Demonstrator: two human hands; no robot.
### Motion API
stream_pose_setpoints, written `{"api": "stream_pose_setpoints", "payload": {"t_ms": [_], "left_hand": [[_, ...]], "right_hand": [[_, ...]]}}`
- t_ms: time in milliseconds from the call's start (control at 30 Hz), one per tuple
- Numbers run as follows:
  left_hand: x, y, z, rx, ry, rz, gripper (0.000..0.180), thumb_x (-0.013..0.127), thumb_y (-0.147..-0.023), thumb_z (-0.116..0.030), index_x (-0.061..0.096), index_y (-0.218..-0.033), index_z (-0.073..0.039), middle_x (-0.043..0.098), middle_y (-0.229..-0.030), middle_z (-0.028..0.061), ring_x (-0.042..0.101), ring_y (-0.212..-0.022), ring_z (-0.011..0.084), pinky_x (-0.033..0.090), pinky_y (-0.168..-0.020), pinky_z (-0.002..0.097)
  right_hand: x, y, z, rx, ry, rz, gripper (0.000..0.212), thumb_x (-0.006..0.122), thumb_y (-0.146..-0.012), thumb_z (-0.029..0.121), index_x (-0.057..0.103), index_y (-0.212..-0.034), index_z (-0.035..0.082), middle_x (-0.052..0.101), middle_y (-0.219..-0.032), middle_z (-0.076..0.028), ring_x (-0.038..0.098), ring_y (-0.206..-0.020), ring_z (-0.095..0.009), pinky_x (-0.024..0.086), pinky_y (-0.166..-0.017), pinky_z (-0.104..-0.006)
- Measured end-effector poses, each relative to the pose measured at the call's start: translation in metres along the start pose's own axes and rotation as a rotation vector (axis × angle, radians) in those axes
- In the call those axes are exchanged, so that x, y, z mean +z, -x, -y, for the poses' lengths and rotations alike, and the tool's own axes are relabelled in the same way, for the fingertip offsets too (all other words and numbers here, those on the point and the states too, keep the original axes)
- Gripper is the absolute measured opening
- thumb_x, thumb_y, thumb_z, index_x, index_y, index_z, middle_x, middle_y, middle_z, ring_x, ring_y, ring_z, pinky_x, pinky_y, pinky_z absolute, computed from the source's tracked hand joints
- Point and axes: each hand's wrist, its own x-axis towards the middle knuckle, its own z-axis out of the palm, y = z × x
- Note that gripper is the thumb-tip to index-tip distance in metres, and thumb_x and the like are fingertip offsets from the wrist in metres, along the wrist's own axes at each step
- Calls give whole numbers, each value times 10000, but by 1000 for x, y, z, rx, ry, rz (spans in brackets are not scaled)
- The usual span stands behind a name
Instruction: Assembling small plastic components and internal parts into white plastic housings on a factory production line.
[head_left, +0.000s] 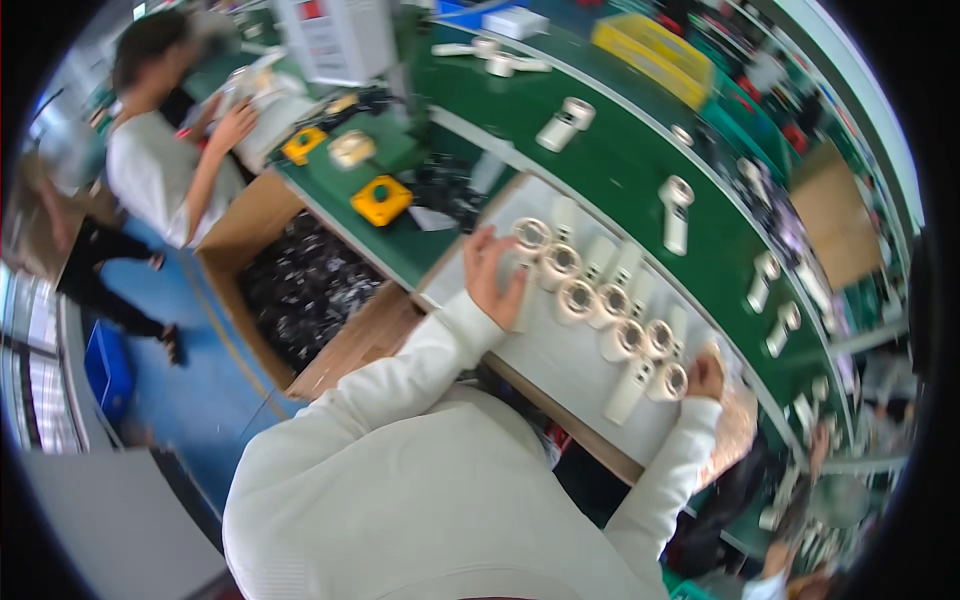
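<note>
Rows of white handheld devices, each with a ring-shaped head and a straight handle like a small handheld fan, lie close together on a pale grey board (560,365). My left hand (488,278) is at the left end, its fingers spread beside the leftmost device (531,236); fingertips reach its ring and handle edge. At the right end, my right hand (706,374) has curled fingers next to the ring of the nearest device (668,381). What those fingers hold, if anything, is hidden.
Beyond the board runs a green conveyor (610,165) carrying more white devices (676,215). On the left, a cardboard box (235,235) holds dark parts, near yellow fixtures (382,201). A co-worker (165,150) works at the far left; other people's arms show at lower right.
</note>
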Motion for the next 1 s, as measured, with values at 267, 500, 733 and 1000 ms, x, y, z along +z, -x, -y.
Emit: {"api": "stream_pose_setpoints", "payload": {"t_ms": [267, 500, 733, 1000], "left_hand": [[-82, 97, -46, -289, 357, 827, 290, 554, -755, 15, 577, -1036, -51, 554, -913, 113, 538, -793, 269, 471, -726, 333], [-8, 147, 46, -410, 284, 1146, 376, 578, -863, -114, 537, -1236, -108, 511, -1281, 146, 575, -1053, 314, 466, -955, 391], [30, 85, 66, -1694, 1742, 66, 436, 550, -915, -209, 444, -1330, -129, 454, -1350, 148, 549, -1142, 291, 420, -1045, 385], [20, -6, 17, -1443, 1572, 408, 497, 431, -972, -355, 333, -1402, -126, 433, -1373, 131, 471, -1247, 220, 416, -1048, 318]], "right_hand": [[12, 19, -84, 341, -274, 33, 131, 548, -862, 97, 607, -977, 76, 611, -814, -40, 533, -707, -163, 463, -682, -260], [0, 5, -14, 409, -207, 26, 104, 527, -910, 136, 586, -950, 59, 612, -818, -48, 523, -716, -158, 451, -695, -254], [-4, 9, -11, 231, -30, -27, 224, 451, -891, 35, 649, -996, 36, 587, -815, -45, 489, -702, -141, 417, -664, -230], [-7, 2, 12, 476, -129, -132, 225, 436, -893, -12, 642, -967, 38, 563, -735, -45, 477, -622, -145, 428, -603, -240]]}}
